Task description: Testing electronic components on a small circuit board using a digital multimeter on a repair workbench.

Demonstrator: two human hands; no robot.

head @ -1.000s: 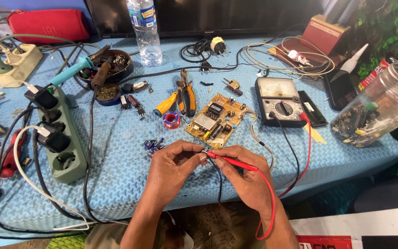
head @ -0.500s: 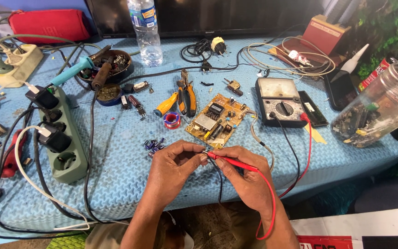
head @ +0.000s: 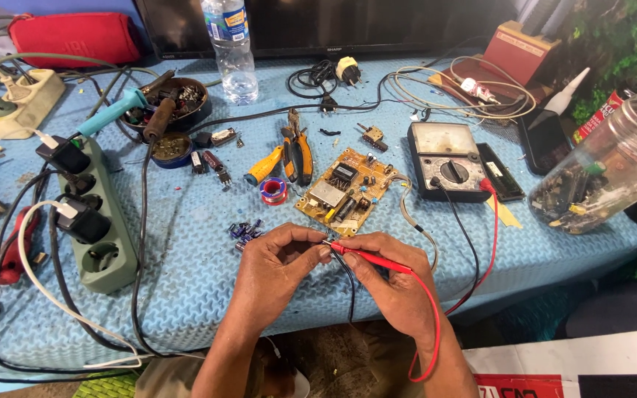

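Your left hand point(head: 278, 258) pinched a tiny, light part over the tabletop point(head: 186, 243) edge. Right hand point(head: 388, 284) gripped the stiff red probe point(head: 366, 254) mid-shaft; its tip met the part, which looked easily dropped.

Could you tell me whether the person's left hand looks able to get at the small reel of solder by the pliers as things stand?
Probably yes. The solder reel lies in the open just beyond the left hand, with only bare blue mat between. That hand is pinching something small, though, so it isn't free.
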